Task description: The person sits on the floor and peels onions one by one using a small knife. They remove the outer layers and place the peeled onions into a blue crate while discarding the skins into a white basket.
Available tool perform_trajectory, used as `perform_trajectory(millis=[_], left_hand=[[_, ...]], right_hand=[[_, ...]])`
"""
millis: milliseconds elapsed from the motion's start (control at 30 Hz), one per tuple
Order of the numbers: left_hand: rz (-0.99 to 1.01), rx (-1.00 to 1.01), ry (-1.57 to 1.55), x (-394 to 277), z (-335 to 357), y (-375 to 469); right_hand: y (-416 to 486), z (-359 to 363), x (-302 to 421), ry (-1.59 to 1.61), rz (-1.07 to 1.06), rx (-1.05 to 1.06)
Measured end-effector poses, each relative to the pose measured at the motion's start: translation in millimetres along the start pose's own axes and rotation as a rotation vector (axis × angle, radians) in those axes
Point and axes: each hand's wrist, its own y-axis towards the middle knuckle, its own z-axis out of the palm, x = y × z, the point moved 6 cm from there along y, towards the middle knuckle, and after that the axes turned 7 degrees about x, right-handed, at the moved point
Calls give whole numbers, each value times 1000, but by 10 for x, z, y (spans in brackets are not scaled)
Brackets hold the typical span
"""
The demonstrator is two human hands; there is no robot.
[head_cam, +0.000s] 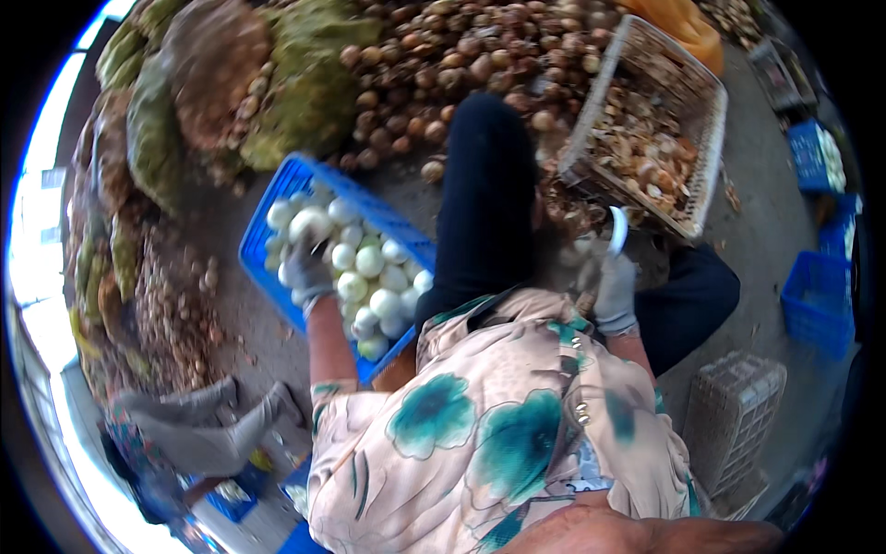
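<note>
My left hand (pixel 308 266), in a grey work glove, is over the blue plastic crate (pixel 304 165) of peeled white onions (pixel 369 261). Its fingertips meet a large peeled onion (pixel 311 223) near the crate's far side; whether they grip it is not clear. On the right, my gloved right hand (pixel 615 284) is closed on a tool with a pale curved end (pixel 618 232), perhaps a knife; its exact kind is blurred. Beyond that hand a dirty white plastic crate (pixel 713 131) holds loose onion skins (pixel 647 149).
Unpeeled onions (pixel 471 55) lie heaped ahead, with filled mesh sacks (pixel 311 83) at the left. A co-worker (pixel 187 429) sits at lower left. An upturned grey crate (pixel 734 415) and a blue crate (pixel 817 298) stand on the right. My bent knees flank the space before me.
</note>
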Motion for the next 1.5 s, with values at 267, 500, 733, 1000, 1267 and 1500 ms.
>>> perform_trajectory(millis=[267, 500, 733, 1000, 1267, 1500], left_hand=[[-124, -422, 269, 85, -849, 267], [-8, 308, 418, 515, 2167, 759], [73, 528, 870, 2158, 3566, 2118], [146, 429, 1733, 2841, 5075, 3151], [-107, 265, 1552, 3302, 5425, 3305], [-163, 638, 321, 2780, 5427, 2680]], right_hand=[[-179, 31, -4, -28, 263, 76], [85, -82, 267, 9, 253, -140], [498, -200, 338, -50, 331, -262], [757, -491, 223, -20, 349, -316], [809, -620, -130, -45, 439, -367], [654, -325, -75, 14, 502, 5]])
